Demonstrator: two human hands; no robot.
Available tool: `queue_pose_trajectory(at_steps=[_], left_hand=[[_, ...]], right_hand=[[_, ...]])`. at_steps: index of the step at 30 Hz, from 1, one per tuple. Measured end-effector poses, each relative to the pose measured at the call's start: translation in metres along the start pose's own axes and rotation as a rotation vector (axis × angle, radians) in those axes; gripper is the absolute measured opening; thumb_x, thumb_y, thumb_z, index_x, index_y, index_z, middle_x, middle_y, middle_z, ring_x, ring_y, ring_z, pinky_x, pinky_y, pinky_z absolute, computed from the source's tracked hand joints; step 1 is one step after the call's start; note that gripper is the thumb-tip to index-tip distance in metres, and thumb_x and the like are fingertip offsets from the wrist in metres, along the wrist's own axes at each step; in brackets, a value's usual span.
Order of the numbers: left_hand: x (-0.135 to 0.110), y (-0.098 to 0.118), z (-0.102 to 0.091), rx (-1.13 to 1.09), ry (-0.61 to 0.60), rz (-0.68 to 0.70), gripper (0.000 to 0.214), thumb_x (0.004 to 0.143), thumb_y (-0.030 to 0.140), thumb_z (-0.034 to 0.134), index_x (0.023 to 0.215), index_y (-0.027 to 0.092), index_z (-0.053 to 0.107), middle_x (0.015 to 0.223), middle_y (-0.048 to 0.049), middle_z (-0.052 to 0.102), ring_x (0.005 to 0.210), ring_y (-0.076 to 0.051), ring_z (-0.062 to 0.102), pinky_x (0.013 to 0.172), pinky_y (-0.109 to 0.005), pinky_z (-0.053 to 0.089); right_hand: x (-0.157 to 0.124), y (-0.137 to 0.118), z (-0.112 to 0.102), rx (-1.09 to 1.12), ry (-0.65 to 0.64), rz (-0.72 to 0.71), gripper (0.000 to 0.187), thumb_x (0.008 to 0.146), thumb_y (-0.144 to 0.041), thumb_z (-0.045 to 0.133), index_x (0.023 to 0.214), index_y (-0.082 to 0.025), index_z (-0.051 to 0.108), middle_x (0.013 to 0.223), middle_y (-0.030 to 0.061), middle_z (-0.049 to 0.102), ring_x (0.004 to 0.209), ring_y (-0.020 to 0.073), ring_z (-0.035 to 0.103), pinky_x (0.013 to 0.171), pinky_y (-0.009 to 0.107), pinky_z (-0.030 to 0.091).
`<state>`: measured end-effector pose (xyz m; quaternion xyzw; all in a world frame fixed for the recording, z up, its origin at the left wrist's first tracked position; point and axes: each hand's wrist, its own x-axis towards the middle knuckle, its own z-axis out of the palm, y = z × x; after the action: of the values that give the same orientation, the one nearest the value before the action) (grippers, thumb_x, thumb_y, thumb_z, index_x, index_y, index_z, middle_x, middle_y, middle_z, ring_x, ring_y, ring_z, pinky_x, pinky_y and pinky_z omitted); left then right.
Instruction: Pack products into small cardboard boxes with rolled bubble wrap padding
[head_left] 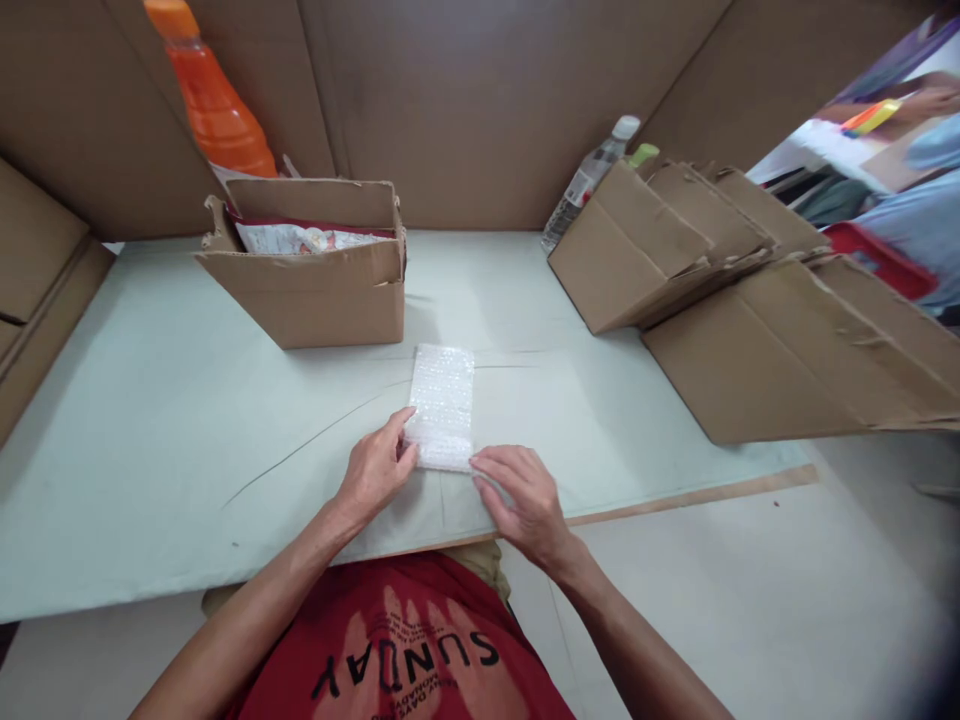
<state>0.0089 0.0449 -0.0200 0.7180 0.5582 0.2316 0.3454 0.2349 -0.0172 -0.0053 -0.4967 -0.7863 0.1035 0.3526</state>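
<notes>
The person wears a red shirt (405, 650) with dark lettering, the word SUNDAY being legible. The shirt front is just beside the near edge of the table (187, 420), which has a pale green cover and a brown strip along part of that edge.

Both forearms extend over the table. The right hand (525, 495) is at the lower right corner of a bubble-wrap piece (442, 395); its fingers are bent, with the thumb slightly apart from the index finger. The left hand (375, 465) is at the lower left side of the piece, thumb and index finger parted along the edge. Whether either set of fingers pinches the material cannot be determined. The bubble-wrap piece lies flat on the table between the hands, long side pointing away from the person.

Beyond the piece, to the left, stands an open cardboard box (345, 305) containing a printed packet (300, 238). At the right, further cardboard boxes (780, 350) stand tilted in a cluster.

Behind the left box is an orange bottle (221, 115); behind the right cluster, a clear bottle (589, 185). A cardboard panel (487, 110) closes the rear. At the far right, another person's hand (930, 102) is near a yellow-orange item (874, 118).
</notes>
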Motion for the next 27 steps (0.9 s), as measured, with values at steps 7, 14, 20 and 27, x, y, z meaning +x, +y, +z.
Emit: queue_pose_trajectory(at_steps=[7,14,20,27], left_hand=[[-0.007,0.000,-0.002,0.101,0.178,0.225,0.046,0.089,0.023,0.058,0.134,0.017,0.056,0.118,-0.0121,0.068,0.106,-0.025,0.066,0.092,-0.039,0.053],[-0.043,-0.008,-0.012,0.048,0.073,0.406,0.037,0.093,0.017,0.054,0.129,0.019,0.060,0.100,-0.0069,0.075,0.088,-0.020,0.068,0.082,-0.034,0.055],[-0.034,-0.008,-0.005,0.035,0.081,0.176,0.038,0.091,0.020,0.056,0.128,0.014,0.062,0.087,-0.0038,0.074,0.069,-0.016,0.066,0.067,-0.027,0.054],[-0.021,-0.007,-0.003,0.215,0.239,0.264,0.035,0.093,0.025,0.057,0.126,0.014,0.061,0.105,-0.0109,0.070,0.093,-0.022,0.067,0.082,-0.035,0.056]], right_hand=[[0.004,0.011,0.029,-0.186,-0.168,-0.097,0.025,0.096,-0.012,0.054,0.115,-0.020,0.068,0.122,0.0115,0.072,0.113,0.0286,0.063,0.088,0.044,0.049],[0.005,0.005,0.019,0.130,-0.247,0.097,0.024,0.101,-0.021,0.049,0.112,-0.023,0.071,0.099,0.0056,0.078,0.089,0.0201,0.071,0.082,0.036,0.056],[-0.003,-0.006,0.009,-0.011,0.030,0.065,0.021,0.097,-0.020,0.056,0.114,-0.022,0.068,0.109,0.0097,0.074,0.100,0.0229,0.069,0.085,0.039,0.055],[0.003,-0.003,0.026,-0.189,-0.176,-0.146,0.027,0.094,-0.015,0.057,0.119,-0.019,0.066,0.125,0.0131,0.070,0.116,0.0287,0.062,0.091,0.045,0.050]])
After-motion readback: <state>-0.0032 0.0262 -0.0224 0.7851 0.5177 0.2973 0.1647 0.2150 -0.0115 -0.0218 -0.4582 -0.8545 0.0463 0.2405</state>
